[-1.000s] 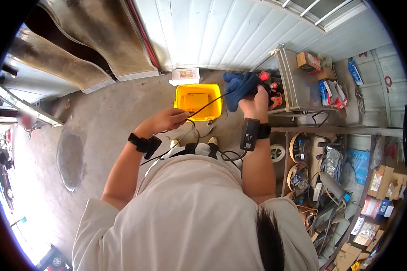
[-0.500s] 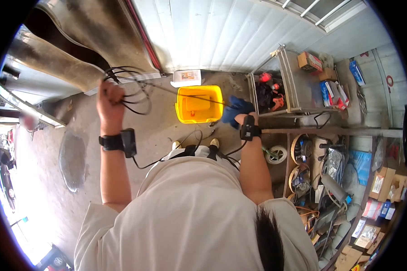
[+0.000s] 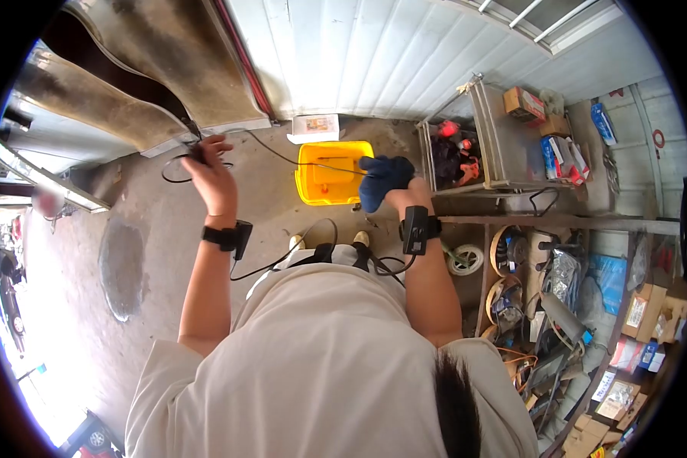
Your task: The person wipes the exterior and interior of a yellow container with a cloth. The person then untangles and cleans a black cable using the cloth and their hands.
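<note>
My left hand (image 3: 215, 183) is raised at the left, its fingers curled around a thin black cable (image 3: 278, 155). Part of a loop hangs beside that hand. From there the cable runs above the yellow bucket (image 3: 302, 189) to a dark blue cloth (image 3: 384, 180). My right hand (image 3: 410, 196) is closed on this cloth, which covers most of its fingers. Where the cable enters the cloth is visible, but how it is gripped inside is hidden. Below the hands, the bucket stands on the floor with a yellow piece inside it.
A white box (image 3: 315, 128) lies behind the bucket by the wall. To the right stands a metal-framed rack (image 3: 487, 145) with boxes on top. Shelves with reels and cartons (image 3: 645, 309) fill the right side. A small wheel (image 3: 466, 260) is near my right forearm.
My left hand has moved right and slightly down, and its fingers have loosened from a fist. The cable loops look smaller. My right hand and the cloth have shifted slightly left.
</note>
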### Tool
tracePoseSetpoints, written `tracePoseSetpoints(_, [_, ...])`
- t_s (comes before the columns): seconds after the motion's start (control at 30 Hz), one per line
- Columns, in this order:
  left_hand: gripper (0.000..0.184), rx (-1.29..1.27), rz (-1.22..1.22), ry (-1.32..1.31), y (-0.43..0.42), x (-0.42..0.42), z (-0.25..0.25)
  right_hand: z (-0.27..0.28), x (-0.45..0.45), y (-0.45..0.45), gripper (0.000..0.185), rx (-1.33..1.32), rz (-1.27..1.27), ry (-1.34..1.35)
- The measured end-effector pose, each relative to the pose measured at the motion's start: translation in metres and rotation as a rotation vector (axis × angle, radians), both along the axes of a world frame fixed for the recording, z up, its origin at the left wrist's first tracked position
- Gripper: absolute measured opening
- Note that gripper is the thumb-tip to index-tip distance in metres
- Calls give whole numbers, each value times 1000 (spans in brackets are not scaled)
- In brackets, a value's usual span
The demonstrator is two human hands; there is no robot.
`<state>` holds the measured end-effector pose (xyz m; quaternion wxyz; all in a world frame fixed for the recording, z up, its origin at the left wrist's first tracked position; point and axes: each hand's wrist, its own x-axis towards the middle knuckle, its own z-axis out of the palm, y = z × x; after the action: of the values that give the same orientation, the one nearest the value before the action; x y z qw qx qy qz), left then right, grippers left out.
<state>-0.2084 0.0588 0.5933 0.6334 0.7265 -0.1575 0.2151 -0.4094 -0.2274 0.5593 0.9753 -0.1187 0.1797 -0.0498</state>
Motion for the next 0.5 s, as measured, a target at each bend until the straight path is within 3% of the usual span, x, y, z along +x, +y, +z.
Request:
tracePoseSetpoints(0.03, [19, 61, -68, 15, -11, -11, 1, 10, 11, 15, 24, -168, -71, 111])
tracePoseSetpoints(0.13, [13, 320, -289, 85, -30, -33, -7, 62, 34, 43, 22, 14, -29, 125])
tracePoseSetpoints(0.17, [13, 368, -355, 94, -37, -38, -5, 91, 38, 51, 22, 272, 19, 74])
tracePoseSetpoints(0.27, [11, 530, -544, 195, -53, -45, -8, 116, 46, 55, 25, 461, 44, 82])
tracePoseSetpoints(0.37, [11, 147, -991, 558, -64, -51, -8, 97, 47, 48, 34, 476, 39, -41])
tracePoseSetpoints(0.47, [15, 215, -1257, 956, -55, -50, 4, 110, 44, 37, 30, 519, -189, -102])
tracePoseSetpoints(0.5, [18, 232, -1333, 1014, -51, -48, 3, 128, 50, 30, 25, 459, -339, 168])
